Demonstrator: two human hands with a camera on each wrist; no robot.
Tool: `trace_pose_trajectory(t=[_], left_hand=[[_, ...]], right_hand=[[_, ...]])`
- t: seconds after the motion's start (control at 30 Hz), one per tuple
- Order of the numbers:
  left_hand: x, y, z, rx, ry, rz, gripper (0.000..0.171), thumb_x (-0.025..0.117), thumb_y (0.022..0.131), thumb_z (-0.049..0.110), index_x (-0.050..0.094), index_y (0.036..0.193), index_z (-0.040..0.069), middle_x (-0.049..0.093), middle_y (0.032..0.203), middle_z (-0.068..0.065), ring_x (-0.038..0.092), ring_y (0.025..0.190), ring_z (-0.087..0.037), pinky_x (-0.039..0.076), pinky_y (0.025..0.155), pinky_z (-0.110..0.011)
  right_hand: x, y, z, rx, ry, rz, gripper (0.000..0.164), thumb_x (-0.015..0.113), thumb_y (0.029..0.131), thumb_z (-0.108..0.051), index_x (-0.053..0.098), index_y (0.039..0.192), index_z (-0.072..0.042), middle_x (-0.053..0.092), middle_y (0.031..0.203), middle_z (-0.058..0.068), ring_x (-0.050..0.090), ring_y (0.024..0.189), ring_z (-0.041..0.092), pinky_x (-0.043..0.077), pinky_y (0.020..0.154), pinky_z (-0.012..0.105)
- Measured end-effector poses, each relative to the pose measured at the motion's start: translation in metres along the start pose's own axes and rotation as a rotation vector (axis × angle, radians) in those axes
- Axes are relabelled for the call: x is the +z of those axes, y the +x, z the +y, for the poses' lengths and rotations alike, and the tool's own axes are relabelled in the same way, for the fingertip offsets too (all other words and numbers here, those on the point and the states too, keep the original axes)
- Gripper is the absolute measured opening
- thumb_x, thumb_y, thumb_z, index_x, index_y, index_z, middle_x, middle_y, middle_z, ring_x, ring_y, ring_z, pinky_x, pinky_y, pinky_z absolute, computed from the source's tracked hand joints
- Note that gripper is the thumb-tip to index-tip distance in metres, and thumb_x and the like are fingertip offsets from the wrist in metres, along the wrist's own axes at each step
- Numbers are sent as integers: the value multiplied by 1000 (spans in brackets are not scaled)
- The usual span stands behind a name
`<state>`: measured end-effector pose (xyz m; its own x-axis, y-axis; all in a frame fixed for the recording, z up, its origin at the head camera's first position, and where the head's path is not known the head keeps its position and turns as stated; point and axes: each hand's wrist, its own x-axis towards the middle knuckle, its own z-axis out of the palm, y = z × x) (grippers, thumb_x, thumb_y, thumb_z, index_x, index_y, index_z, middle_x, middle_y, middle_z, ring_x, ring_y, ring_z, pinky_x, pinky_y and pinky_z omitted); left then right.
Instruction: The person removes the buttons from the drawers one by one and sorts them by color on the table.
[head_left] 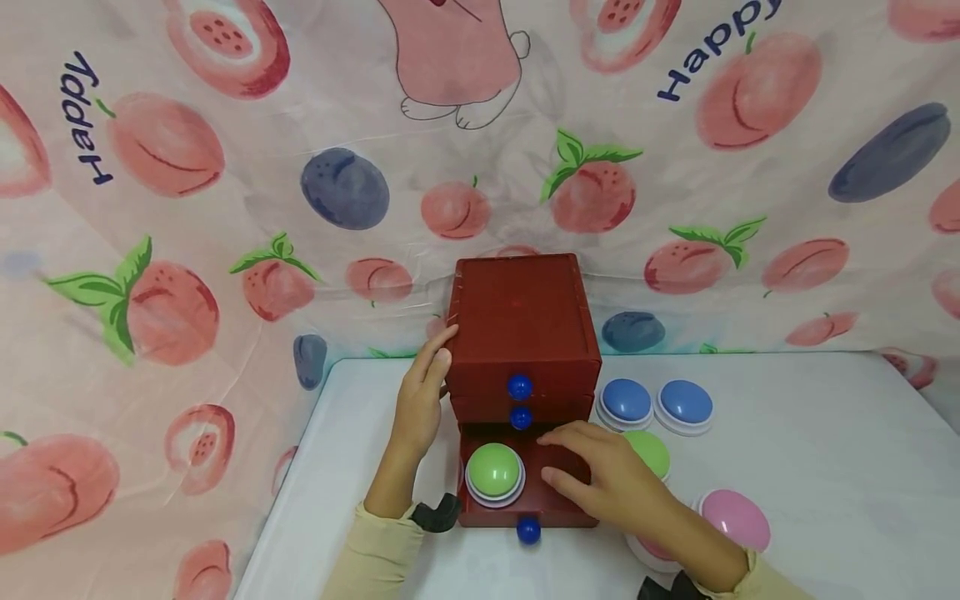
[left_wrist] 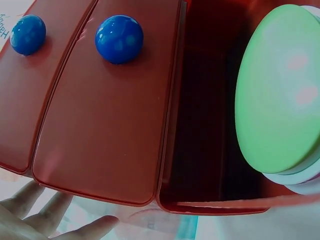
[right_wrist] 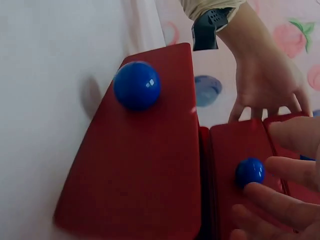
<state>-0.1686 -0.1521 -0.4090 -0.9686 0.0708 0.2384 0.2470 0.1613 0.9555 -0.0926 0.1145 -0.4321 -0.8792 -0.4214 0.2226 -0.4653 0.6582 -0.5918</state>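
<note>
A dark red drawer cabinet (head_left: 517, 308) with blue round knobs stands against the patterned cloth, its lowest drawer (head_left: 487, 518) pulled out. At the left in that drawer sits a green dome button (head_left: 493, 471) on a white base. My left hand (head_left: 418, 412) rests on the cabinet's left side, fingers extended, as the left wrist view also shows its fingers (left_wrist: 42, 212) along the edge. Over the right part of the drawer hovers my right hand (head_left: 618, 479), fingers loosely bent and holding nothing. In the right wrist view its fingers (right_wrist: 285, 200) appear near a blue knob (right_wrist: 250, 172).
Right of the cabinet, two blue dome buttons (head_left: 627, 400) stand side by side on the white table (head_left: 825, 467). Another green button (head_left: 648, 452) is partly behind my right hand. Pink buttons (head_left: 735, 518) lie nearer, one mostly covered by my right forearm.
</note>
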Motion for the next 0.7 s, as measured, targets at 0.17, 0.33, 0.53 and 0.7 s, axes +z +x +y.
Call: trace_pose_trajectory(t=[0.17, 0.33, 0.53, 0.7], left_hand=[[0, 0, -1, -2, 7, -2, 42, 41, 108, 48, 49, 148, 40, 44, 158, 2, 51, 137, -32, 46, 104, -67], [-1, 1, -2, 3, 14, 5, 42, 40, 108, 47, 50, 148, 39, 45, 157, 1, 52, 137, -32, 47, 103, -66], [-2, 1, -3, 5, 10, 10, 42, 41, 108, 47, 51, 148, 38, 44, 158, 2, 51, 137, -31, 47, 102, -66], [0, 1, -1, 9, 7, 11, 41, 41, 108, 46, 52, 147, 38, 46, 157, 2, 53, 134, -30, 48, 101, -65]], right_hand=[[15, 17, -5, -3, 21, -131, 40, 76, 92, -37, 68, 129, -25, 71, 126, -3, 66, 118, 18, 56, 99, 45], [27, 30, -9, -13, 39, -201, 48, 78, 90, -35, 66, 133, -16, 71, 127, 4, 67, 119, 23, 55, 101, 48], [41, 45, -13, 9, 15, -271, 59, 80, 87, -39, 63, 137, -14, 70, 125, 6, 66, 113, 23, 58, 94, 47], [51, 55, -13, 26, 11, -323, 67, 85, 82, -38, 61, 139, -13, 69, 126, 6, 64, 111, 23, 57, 92, 47]])
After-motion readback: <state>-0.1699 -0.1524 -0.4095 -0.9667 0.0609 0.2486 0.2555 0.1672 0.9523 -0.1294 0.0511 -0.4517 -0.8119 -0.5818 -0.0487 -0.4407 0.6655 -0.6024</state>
